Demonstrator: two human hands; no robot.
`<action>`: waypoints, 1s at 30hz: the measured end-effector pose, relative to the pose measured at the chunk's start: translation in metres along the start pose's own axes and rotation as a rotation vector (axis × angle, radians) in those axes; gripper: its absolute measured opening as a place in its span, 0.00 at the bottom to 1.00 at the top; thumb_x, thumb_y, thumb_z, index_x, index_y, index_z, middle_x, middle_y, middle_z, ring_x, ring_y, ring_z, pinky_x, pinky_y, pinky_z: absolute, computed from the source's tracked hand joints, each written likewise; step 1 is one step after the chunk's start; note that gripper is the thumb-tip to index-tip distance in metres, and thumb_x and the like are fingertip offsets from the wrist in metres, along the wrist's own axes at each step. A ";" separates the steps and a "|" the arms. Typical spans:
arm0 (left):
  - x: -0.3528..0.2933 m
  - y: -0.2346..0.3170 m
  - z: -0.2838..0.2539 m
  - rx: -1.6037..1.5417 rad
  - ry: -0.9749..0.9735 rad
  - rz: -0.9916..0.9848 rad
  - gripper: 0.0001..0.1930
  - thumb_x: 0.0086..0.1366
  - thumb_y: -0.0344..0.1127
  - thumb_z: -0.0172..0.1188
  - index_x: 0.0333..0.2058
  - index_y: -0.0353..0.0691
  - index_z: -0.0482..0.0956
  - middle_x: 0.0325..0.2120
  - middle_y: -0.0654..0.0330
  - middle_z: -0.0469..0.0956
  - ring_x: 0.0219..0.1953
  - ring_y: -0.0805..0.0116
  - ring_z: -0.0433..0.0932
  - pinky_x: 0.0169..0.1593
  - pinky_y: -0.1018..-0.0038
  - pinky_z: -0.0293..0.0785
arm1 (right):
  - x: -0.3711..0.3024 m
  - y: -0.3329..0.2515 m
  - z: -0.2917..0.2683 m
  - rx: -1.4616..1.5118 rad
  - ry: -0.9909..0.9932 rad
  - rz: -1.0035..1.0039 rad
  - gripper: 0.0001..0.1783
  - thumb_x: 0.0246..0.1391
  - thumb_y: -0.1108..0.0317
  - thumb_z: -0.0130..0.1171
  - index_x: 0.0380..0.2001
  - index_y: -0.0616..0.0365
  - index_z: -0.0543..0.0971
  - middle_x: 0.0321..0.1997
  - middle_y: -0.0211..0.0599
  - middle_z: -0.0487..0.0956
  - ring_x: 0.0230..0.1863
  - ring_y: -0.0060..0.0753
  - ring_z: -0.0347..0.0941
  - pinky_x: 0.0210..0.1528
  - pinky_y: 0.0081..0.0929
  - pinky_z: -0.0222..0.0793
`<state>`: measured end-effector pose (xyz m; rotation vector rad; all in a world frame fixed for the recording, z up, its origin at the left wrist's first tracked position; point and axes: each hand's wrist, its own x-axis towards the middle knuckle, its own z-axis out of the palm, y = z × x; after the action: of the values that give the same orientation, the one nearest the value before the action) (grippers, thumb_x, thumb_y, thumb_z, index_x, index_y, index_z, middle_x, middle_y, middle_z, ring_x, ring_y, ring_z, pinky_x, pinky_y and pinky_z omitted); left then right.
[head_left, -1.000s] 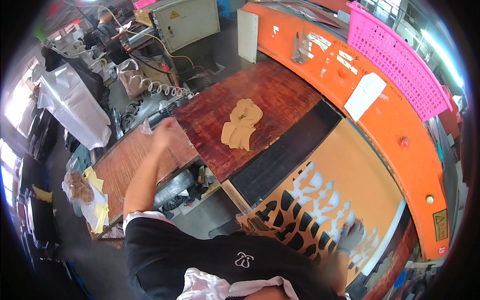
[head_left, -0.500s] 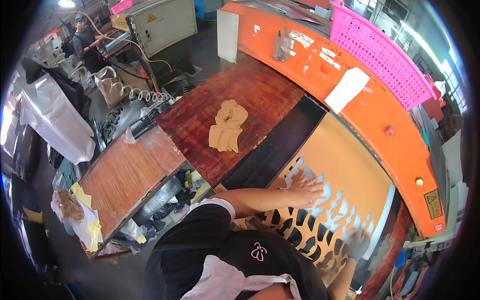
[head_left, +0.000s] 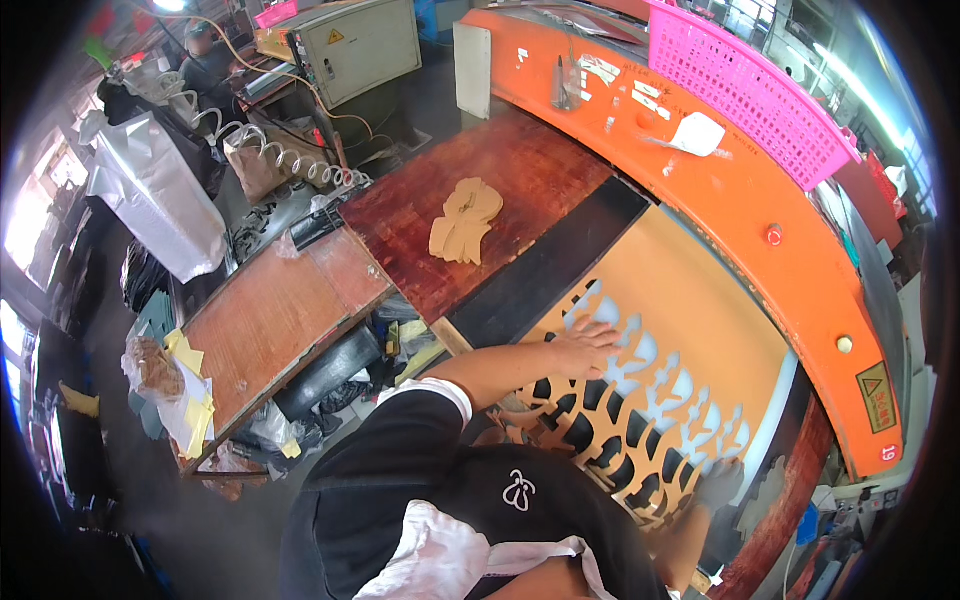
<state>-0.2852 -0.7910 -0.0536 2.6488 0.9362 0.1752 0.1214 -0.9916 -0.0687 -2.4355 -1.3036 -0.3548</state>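
Note:
A tan sheet (head_left: 690, 290) with rows of cut-out shapes lies on the machine bed before me. White shows through the farther holes, black through the nearer ones. My left hand (head_left: 588, 348) rests on the sheet at its left part, fingers spread and nothing in them. At the right side of the perforated part is my right hand (head_left: 718, 482), which looks covered by a grey glove. It touches the sheet's near right edge, but its fingers are too blurred to tell whether they grip it. A small pile of tan cut pieces (head_left: 467, 220) lies on the reddish-brown board (head_left: 400, 210).
An orange machine beam (head_left: 720, 220) spans the far side, with a red button (head_left: 774, 235) and a curled white paper (head_left: 697, 135). A pink basket (head_left: 750, 90) sits on top. Left are a wooden table (head_left: 270, 310) and a silvery bag (head_left: 160, 195). A person (head_left: 205, 70) is far left.
The whole view has shifted, so the surroundings appear higher. The white paper on the orange beam has curled up. Both hands remain at the sheet, the left slightly farther left on it.

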 end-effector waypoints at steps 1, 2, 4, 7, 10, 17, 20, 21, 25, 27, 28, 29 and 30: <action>0.000 0.003 0.000 0.015 0.000 -0.014 0.33 0.59 0.46 0.55 0.63 0.49 0.57 0.66 0.58 0.48 0.69 0.58 0.40 0.67 0.52 0.34 | -0.001 0.004 0.001 0.020 0.031 -0.012 0.23 0.55 0.61 0.49 0.48 0.69 0.71 0.53 0.59 0.69 0.57 0.56 0.63 0.59 0.43 0.59; -0.001 0.007 0.000 0.003 -0.020 -0.045 0.33 0.60 0.45 0.55 0.63 0.49 0.57 0.67 0.58 0.46 0.69 0.58 0.40 0.67 0.51 0.35 | -0.002 0.008 0.002 0.033 0.044 -0.029 0.23 0.55 0.61 0.48 0.48 0.69 0.71 0.54 0.60 0.69 0.56 0.56 0.64 0.59 0.43 0.59; -0.003 0.017 0.000 0.009 -0.038 -0.090 0.33 0.60 0.43 0.55 0.63 0.49 0.56 0.67 0.58 0.45 0.69 0.57 0.40 0.67 0.50 0.35 | -0.003 0.020 0.004 0.029 0.045 -0.038 0.24 0.55 0.61 0.48 0.48 0.70 0.71 0.54 0.60 0.69 0.57 0.56 0.63 0.59 0.44 0.59; -0.008 0.035 -0.002 -0.028 -0.049 -0.140 0.32 0.60 0.43 0.55 0.62 0.48 0.57 0.67 0.57 0.44 0.69 0.56 0.39 0.67 0.49 0.36 | -0.006 0.036 0.003 0.000 0.039 -0.078 0.23 0.56 0.62 0.47 0.49 0.69 0.72 0.53 0.59 0.70 0.57 0.55 0.63 0.58 0.44 0.59; -0.021 0.056 -0.002 -0.076 -0.021 -0.184 0.32 0.60 0.43 0.56 0.62 0.46 0.57 0.67 0.56 0.44 0.69 0.54 0.39 0.66 0.49 0.37 | -0.010 0.047 -0.002 -0.051 0.063 -0.110 0.23 0.55 0.61 0.48 0.48 0.69 0.72 0.53 0.58 0.71 0.56 0.54 0.64 0.58 0.43 0.60; -0.102 0.032 0.012 0.206 0.659 -0.526 0.26 0.47 0.43 0.63 0.44 0.36 0.74 0.39 0.50 0.75 0.44 0.51 0.72 0.44 0.54 0.67 | -0.004 0.057 -0.003 0.026 0.151 -0.236 0.22 0.53 0.57 0.51 0.43 0.66 0.74 0.48 0.53 0.74 0.51 0.52 0.68 0.55 0.42 0.63; -0.118 0.015 0.026 -0.220 0.558 -0.862 0.30 0.60 0.51 0.56 0.52 0.34 0.67 0.37 0.49 0.78 0.43 0.50 0.75 0.47 0.60 0.68 | 0.002 0.056 0.005 0.039 0.178 -0.189 0.25 0.50 0.53 0.54 0.41 0.66 0.75 0.46 0.52 0.75 0.51 0.52 0.67 0.51 0.45 0.63; -0.117 0.013 0.029 -0.317 0.566 -0.890 0.28 0.61 0.49 0.56 0.53 0.34 0.66 0.34 0.50 0.78 0.40 0.54 0.77 0.44 0.64 0.71 | 0.003 0.056 0.008 0.054 0.212 -0.216 0.26 0.50 0.52 0.55 0.41 0.66 0.76 0.47 0.53 0.75 0.51 0.52 0.67 0.50 0.45 0.63; -0.111 0.029 0.030 -0.818 0.570 -0.658 0.20 0.63 0.33 0.53 0.53 0.37 0.63 0.30 0.59 0.76 0.27 0.73 0.73 0.29 0.78 0.68 | 0.002 0.058 0.011 0.047 0.202 -0.167 0.27 0.50 0.50 0.56 0.44 0.64 0.76 0.49 0.51 0.74 0.51 0.53 0.67 0.49 0.45 0.63; -0.117 0.039 0.026 -1.046 0.620 -0.531 0.18 0.63 0.25 0.50 0.52 0.38 0.62 0.29 0.63 0.75 0.22 0.80 0.68 0.24 0.83 0.63 | 0.001 0.061 0.011 0.086 0.211 -0.141 0.27 0.50 0.50 0.56 0.44 0.64 0.76 0.50 0.51 0.74 0.51 0.53 0.67 0.49 0.45 0.63; -0.120 0.043 0.024 -1.038 0.643 -0.457 0.17 0.63 0.23 0.47 0.51 0.38 0.62 0.28 0.64 0.74 0.19 0.82 0.65 0.20 0.83 0.59 | -0.001 0.063 0.010 0.070 0.228 -0.145 0.27 0.49 0.52 0.56 0.44 0.64 0.75 0.51 0.51 0.74 0.52 0.53 0.67 0.49 0.46 0.63; -0.125 0.046 0.023 -1.028 0.638 -0.513 0.17 0.62 0.22 0.48 0.51 0.37 0.63 0.25 0.65 0.73 0.21 0.79 0.68 0.24 0.82 0.65 | -0.003 0.066 0.009 0.075 0.201 -0.129 0.26 0.49 0.53 0.57 0.44 0.63 0.75 0.51 0.51 0.73 0.53 0.53 0.66 0.50 0.46 0.63; -0.133 0.047 0.022 -0.898 0.597 -0.641 0.17 0.62 0.23 0.49 0.50 0.36 0.65 0.27 0.63 0.73 0.23 0.76 0.69 0.27 0.80 0.67 | -0.006 0.069 0.008 0.082 0.183 -0.125 0.26 0.48 0.53 0.58 0.44 0.64 0.75 0.51 0.52 0.73 0.53 0.54 0.66 0.51 0.47 0.62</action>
<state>-0.3557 -0.9150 -0.0592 1.4049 1.3952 0.9850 0.1762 -1.0284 -0.0916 -2.2031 -1.3642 -0.5332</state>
